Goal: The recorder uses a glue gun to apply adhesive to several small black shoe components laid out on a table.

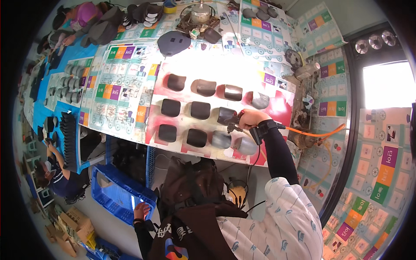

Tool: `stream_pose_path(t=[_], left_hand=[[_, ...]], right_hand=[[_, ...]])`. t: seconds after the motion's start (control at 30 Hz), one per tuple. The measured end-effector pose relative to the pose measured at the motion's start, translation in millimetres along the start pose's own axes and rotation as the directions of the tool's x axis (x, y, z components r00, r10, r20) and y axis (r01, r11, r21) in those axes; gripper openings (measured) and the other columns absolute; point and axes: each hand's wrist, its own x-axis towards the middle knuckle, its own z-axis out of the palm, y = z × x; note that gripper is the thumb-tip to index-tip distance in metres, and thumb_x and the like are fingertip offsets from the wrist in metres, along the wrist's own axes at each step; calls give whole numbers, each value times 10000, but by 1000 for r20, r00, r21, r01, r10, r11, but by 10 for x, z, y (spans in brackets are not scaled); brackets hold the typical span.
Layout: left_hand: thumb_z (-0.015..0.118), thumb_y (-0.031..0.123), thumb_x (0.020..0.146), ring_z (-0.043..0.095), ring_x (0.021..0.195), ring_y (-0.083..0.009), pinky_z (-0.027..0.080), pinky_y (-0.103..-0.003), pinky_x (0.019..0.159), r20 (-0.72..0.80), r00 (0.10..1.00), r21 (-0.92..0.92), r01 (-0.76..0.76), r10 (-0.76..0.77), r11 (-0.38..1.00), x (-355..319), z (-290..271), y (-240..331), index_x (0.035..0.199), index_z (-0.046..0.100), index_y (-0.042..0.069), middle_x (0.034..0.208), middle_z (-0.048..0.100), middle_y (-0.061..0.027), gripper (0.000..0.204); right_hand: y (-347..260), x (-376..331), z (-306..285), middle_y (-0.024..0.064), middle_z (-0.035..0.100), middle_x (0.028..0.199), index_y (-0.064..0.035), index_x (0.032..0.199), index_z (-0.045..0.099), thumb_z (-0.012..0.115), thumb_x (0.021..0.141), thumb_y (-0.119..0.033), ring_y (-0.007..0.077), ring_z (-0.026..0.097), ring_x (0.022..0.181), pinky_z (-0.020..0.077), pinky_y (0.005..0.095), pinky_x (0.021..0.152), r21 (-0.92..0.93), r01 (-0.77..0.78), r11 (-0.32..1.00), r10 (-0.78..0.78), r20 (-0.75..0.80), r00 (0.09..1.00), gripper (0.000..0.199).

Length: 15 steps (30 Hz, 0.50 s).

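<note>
My right hand (253, 118) is closed around a small dark spray gun (234, 128) above a pale board (182, 148) stained red. Several dark curved pads (200, 110) lie on this board in rows. Those near the spray gun, such as a grey pad (221, 140) just below it, look lighter and shinier. An orange hose (318, 134) runs off to the right from beside my right wrist. Low at my side, my left hand (141, 211) holds nothing and has its fingers apart. It is beside the rim of a blue plastic crate (113, 213).
A metal pot (200, 15) stands at the table's far side, near a dark flat piece (173, 43). On the left, a co-worker (65, 180) sits by a blue table (42, 102) holding more pads. Cardboard boxes (77, 219) are on the floor. A bright window (387, 84) is at the right.
</note>
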Motion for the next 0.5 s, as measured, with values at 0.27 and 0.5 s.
stream_pose_path(t=[0.27, 0.5], left_hand=[[605, 273, 954, 711, 783, -168, 527, -284, 655, 34, 999, 18, -28, 27, 999, 78, 71, 181, 1229, 653, 108, 1024, 748, -82, 325], [576, 259, 985, 728, 805, -180, 529, -282, 623, 74, 997, 71, -34, 29, 997, 257, -6, 187, 1257, 638, 105, 1029, 744, -91, 319]], right_hand=[[188, -168, 112, 11, 490, 508, -49, 606, 557, 638, 644, -16, 110, 422, 419, 256, 315, 396, 125, -19, 992, 2, 142, 990, 95], [-42, -359, 198, 82, 588, 588, -22, 852, 705, 627, 689, -110, 186, 537, 496, 428, 350, 486, 106, 120, 987, -118, -21, 993, 201]])
